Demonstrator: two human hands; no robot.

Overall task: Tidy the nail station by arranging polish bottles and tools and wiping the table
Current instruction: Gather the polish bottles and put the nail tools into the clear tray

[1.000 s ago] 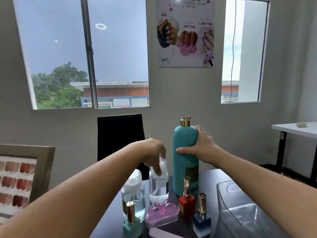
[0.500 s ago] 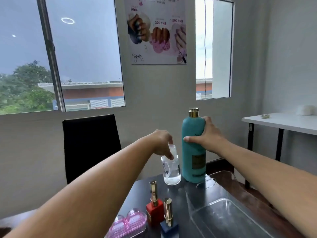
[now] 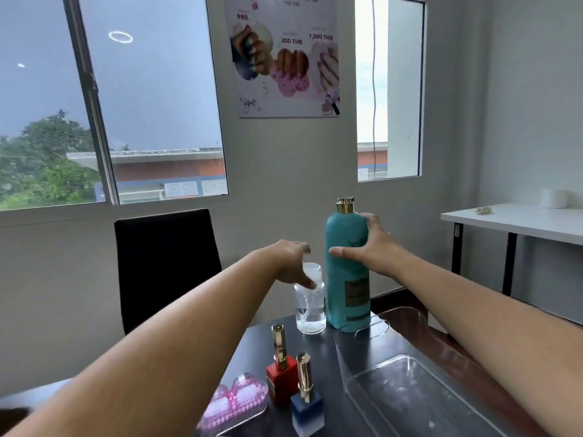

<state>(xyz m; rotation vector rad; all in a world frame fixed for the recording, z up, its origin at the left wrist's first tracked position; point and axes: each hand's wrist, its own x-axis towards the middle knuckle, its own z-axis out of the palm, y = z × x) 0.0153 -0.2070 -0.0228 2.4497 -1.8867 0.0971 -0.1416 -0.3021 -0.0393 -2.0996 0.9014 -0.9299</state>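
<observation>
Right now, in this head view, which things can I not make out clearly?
Head view only.
- Teal bottle label: text blurred, too small.
- Left hand on the clear bottle: grip hidden by the hand's back.
- Right hand: most fingers hidden behind the teal bottle.
- Pink item: cut off at the bottom edge.
</observation>
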